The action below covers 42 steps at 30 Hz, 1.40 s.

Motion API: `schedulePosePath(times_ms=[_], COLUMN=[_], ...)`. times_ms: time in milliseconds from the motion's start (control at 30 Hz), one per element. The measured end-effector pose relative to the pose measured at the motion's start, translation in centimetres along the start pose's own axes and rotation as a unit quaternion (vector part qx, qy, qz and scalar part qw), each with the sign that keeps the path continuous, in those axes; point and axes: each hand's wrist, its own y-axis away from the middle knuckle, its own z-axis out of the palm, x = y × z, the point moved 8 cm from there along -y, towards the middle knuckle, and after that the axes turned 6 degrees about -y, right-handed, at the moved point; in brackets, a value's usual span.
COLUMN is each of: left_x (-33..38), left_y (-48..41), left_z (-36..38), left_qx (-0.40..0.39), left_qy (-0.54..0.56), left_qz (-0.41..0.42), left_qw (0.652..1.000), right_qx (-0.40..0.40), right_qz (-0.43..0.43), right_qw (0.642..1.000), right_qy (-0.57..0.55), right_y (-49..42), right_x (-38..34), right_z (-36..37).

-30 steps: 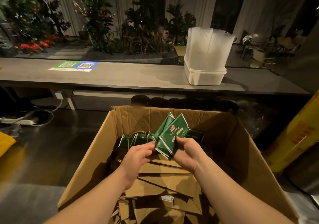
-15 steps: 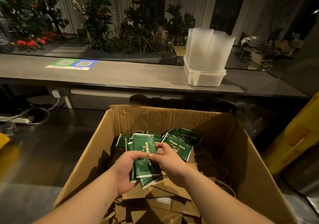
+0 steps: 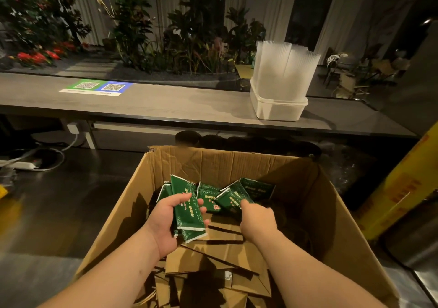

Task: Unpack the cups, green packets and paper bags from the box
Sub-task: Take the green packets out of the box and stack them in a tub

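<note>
Green packets (image 3: 189, 213) in left hand (image 3: 166, 222), right hand (image 3: 257, 220) fingertips hidden

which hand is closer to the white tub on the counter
Right. The right hand is in the box almost straight below the white tub; the left hand, gripping a stack of green packets, is farther to the left.

No words can be read. A flat paper sheet (image 3: 96, 87), half green, half blue, on the long grey counter (image 3: 177, 103) carries 2 QR codes. Small print on the dark green packets (image 3: 189, 213) and red marks on the tall yellow carton (image 3: 400, 189) are too blurred.
</note>
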Motion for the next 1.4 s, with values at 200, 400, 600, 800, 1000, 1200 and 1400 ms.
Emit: schedulePosePath(times_ms=[200, 400, 600, 800, 1000, 1200, 1400], left_x=[-0.4, -0.2, 0.7, 1.0, 0.3, -0.5, -0.8], left_y=[0.2, 0.6, 0.9, -0.1, -0.8, -1.2, -0.7], left_z=[-0.4, -0.4, -0.8, -1.5, -1.3, -2.3, -1.4], left_qx=[0.034, 0.024, 0.038, 0.048, 0.036, 0.063, 0.011], left_qy=[-0.038, -0.048, -0.044, 0.020, -0.018, -0.069, -0.068], left_qz=[-0.012, 0.002, 0.022, 0.013, -0.002, -0.002, -0.008], left_qw=[0.999, 0.999, 0.998, 0.999, 0.999, 0.996, 0.998], right_qx=[0.125, 0.152, 0.073, 0.051, -0.007, 0.128, 0.088], right_qz=[0.049, -0.067, -0.188, -0.031, 0.012, 0.054, -0.118], right_qw=[0.967, 0.941, 0.931, 0.977, 0.994, 0.946, 0.934], right_qy=[-0.217, -0.294, -0.304, -0.205, -0.111, -0.291, -0.325], right_y=[1.6, 5.0, 7.7, 0.9, -0.4, 1.4, 4.5], right_x=[0.2, -6.8, -12.3, -4.7, -1.8, -1.8, -10.0], right_z=[-3.3, -7.3, -6.6, -2.5, 1.7, -1.5, -4.5])
